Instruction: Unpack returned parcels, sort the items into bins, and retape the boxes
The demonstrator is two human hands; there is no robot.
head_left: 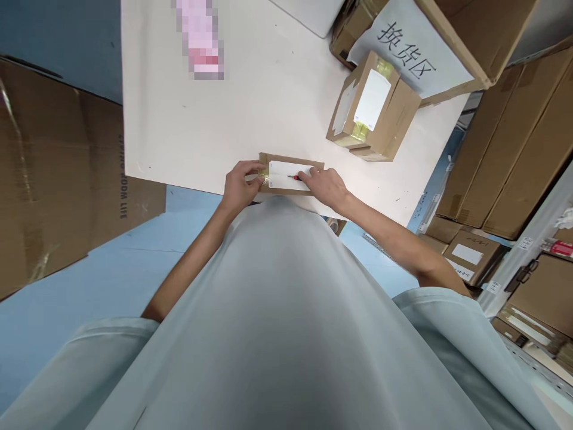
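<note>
A small cardboard box [292,159] with a white label [280,175] on top lies at the table's near edge, close to my body. My left hand [242,186] grips its left end, fingers and thumb at the yellowish tape [264,175]. In my right hand [329,186] is a small red and black tool [296,177] with a thin pointed tip. The tip lies over the label and points left; whether it touches the paper I cannot tell. My right palm rests by the box's right end, and the fingers partly hide the tool.
Two taped cardboard boxes [364,113] stand to the right on the white table [179,131]. Behind them is a large open carton [486,65] with a handwritten sign [407,51]. A big carton [49,179] stands left, shelves of boxes [514,143] right. A blurred pink patch [199,36] covers something at the back.
</note>
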